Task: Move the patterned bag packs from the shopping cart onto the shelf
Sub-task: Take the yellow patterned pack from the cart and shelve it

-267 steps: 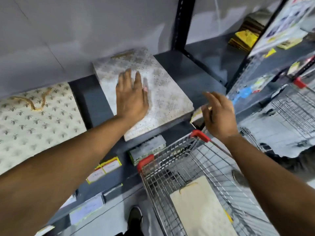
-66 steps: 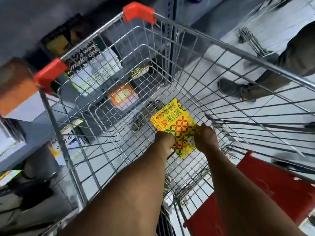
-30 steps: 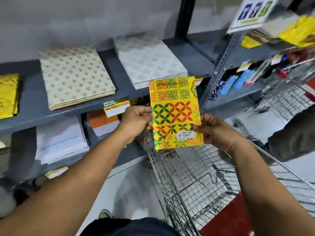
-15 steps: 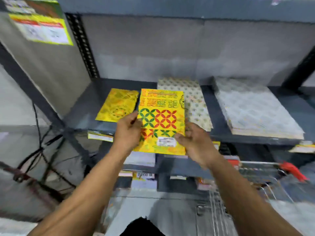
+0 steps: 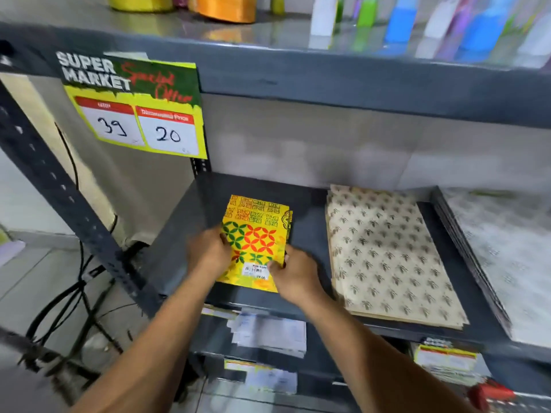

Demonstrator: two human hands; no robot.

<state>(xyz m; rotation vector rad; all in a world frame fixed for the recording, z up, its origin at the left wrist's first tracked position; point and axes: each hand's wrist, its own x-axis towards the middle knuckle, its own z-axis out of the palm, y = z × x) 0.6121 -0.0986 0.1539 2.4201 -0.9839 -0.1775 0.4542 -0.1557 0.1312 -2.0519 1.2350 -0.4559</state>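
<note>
A yellow bag pack (image 5: pixel 255 234) with red and green flower patterns and a white price sticker lies on the grey shelf (image 5: pixel 310 222), at its left end. It rests on another yellow pack whose edge shows at the right. My left hand (image 5: pixel 208 251) grips its left edge. My right hand (image 5: pixel 295 277) grips its lower right corner. Only a red corner of the shopping cart (image 5: pixel 492 394) shows at the bottom right.
A stack of beige leaf-print bags (image 5: pixel 387 257) lies right of the yellow pack, and a grey-white stack (image 5: pixel 507 257) beyond it. A price sign (image 5: pixel 137 114) hangs on the upper shelf edge. Bottles stand on the top shelf. Cables (image 5: pixel 74 293) hang at the left.
Both hands have carried the yellow pack from the cart up and forward, and it now lies on the yellow pile on the shelf. The view has moved closer to the shelf.
</note>
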